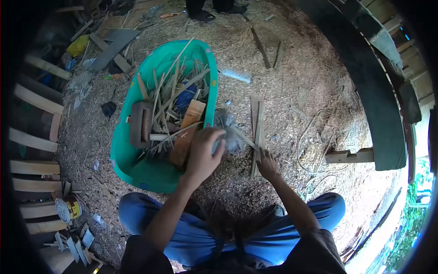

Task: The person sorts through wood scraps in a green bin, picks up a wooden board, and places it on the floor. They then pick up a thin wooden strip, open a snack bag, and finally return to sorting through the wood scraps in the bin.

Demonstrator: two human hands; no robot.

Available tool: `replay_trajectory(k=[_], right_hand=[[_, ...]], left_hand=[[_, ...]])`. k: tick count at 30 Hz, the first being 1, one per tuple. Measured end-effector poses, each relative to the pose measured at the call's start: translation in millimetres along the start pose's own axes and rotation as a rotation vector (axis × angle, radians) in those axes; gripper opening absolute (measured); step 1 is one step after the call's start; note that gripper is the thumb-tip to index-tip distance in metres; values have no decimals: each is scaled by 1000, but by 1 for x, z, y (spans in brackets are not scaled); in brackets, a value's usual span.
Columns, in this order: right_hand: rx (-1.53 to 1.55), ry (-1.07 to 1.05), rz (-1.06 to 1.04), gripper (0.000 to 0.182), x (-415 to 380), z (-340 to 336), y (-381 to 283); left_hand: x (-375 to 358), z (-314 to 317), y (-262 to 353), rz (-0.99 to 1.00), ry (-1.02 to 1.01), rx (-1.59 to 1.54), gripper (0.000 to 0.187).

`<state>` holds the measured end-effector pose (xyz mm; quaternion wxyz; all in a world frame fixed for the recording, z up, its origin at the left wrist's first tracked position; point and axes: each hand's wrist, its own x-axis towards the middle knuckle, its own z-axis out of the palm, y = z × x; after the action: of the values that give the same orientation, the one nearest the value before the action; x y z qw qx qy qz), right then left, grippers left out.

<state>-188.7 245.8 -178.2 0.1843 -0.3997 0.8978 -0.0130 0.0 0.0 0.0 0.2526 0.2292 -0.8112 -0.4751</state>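
Note:
My left hand (205, 148) is over the near right rim of a green plastic tub (121, 155). Its thumb and forefinger curve apart, and I see nothing held between them. On the ground to the right, my right hand (268, 165) has its fingers closed on a thin pale wood strip (246, 138). Longer wood strips (260, 121) lie beneath it. Crumpled clear plastic (232, 137) lies between the two hands. Inside the tub are many wood offcuts (171, 93), a reddish board (188, 132), a dark wooden block with a slot (137, 123) and something blue (186, 97).
Wood shavings cover the ground. Another person's feet (203, 16) are at the top. A large dark plank (372, 96) and a notched timber (349, 156) are at right. Wooden slats (36, 185) and a paint-stained can (68, 208) line the left side. A thin cord (303, 160) loops at right.

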Motion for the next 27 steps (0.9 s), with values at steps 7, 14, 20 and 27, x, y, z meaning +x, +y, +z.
replay_trajectory(k=[7, 14, 20, 27], right_hand=[[164, -150, 89, 73, -7, 16, -19], [388, -105, 59, 46, -3, 1, -32], [365, -10, 30, 50, 9, 10, -20], [347, 210, 8, 59, 21, 18, -4]], left_hand=[[-6, 34, 2, 222, -233, 301, 26], [-3, 35, -6, 191, -258, 330, 27], [-4, 35, -10, 157, -274, 321, 28], [-1, 36, -12, 170, -271, 333, 29]])
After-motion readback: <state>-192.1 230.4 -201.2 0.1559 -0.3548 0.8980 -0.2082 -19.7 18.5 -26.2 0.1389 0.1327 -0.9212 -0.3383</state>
